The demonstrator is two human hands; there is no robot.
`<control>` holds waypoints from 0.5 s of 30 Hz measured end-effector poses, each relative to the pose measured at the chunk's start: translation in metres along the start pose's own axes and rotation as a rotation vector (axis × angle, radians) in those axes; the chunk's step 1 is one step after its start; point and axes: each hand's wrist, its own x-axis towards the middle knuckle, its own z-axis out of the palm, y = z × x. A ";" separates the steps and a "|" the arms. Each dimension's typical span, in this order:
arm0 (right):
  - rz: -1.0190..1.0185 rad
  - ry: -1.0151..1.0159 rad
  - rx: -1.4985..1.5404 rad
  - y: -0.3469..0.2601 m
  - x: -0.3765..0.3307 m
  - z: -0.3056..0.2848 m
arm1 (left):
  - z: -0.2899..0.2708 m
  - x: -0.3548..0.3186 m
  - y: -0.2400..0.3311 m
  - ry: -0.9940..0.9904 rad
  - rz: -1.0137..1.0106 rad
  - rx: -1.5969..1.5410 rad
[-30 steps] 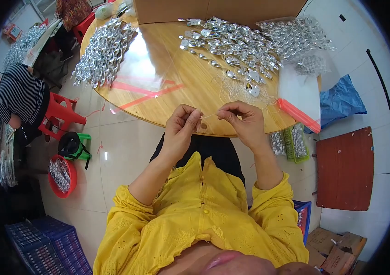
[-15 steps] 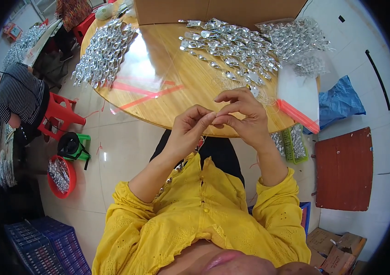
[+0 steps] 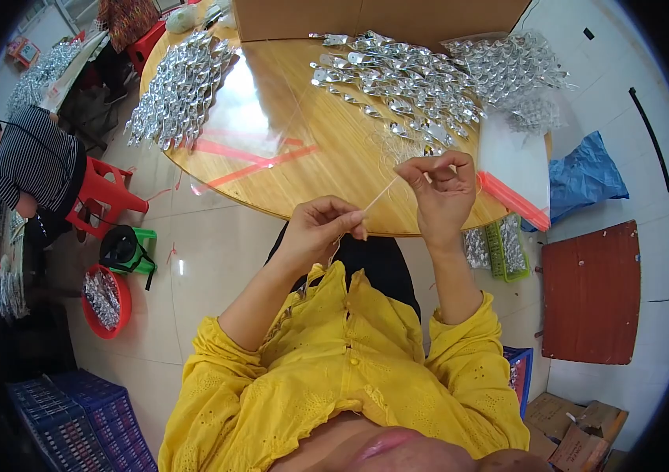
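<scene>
A thin pale string (image 3: 381, 196) runs taut between my two hands above the near edge of the round wooden table (image 3: 271, 189). My left hand (image 3: 326, 224) pinches its lower end between thumb and fingers. The other end is pinched in my right hand (image 3: 440, 189), which is higher and farther right. Below my left hand hangs a strand with shiny silver pieces (image 3: 295, 297), partly hidden against my yellow sleeve. Beyond my right hand lie loose pale strings (image 3: 397, 149) and many twisted silver strips (image 3: 397, 82).
Another heap of silver strips (image 3: 181, 90) lies at the table's left. A cardboard box (image 3: 381, 20) stands at the back. Red-orange plastic strips (image 3: 515, 200) rest by the right edge. A co-worker (image 3: 31, 161) sits at left, near a red basin (image 3: 106, 301). A green basket (image 3: 507, 248) stands below right.
My hands were close together; now my right hand has moved up and right, drawing the string taut between them. My left hand has shifted slightly down.
</scene>
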 end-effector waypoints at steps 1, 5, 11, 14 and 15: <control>0.000 0.001 -0.001 0.005 -0.002 -0.003 | -0.005 -0.002 0.001 -0.006 -0.156 0.048; -0.073 -0.028 -0.265 0.023 -0.023 -0.005 | -0.017 -0.003 -0.018 -0.144 0.054 -0.379; -0.117 -0.089 -0.290 0.007 -0.054 0.013 | -0.006 -0.007 -0.008 0.111 0.042 -0.232; -0.054 -0.156 -0.139 0.002 -0.058 0.021 | 0.009 -0.009 -0.016 0.126 0.532 0.365; -0.077 -0.180 -0.120 0.003 -0.057 0.021 | 0.007 -0.009 -0.017 0.126 0.530 0.366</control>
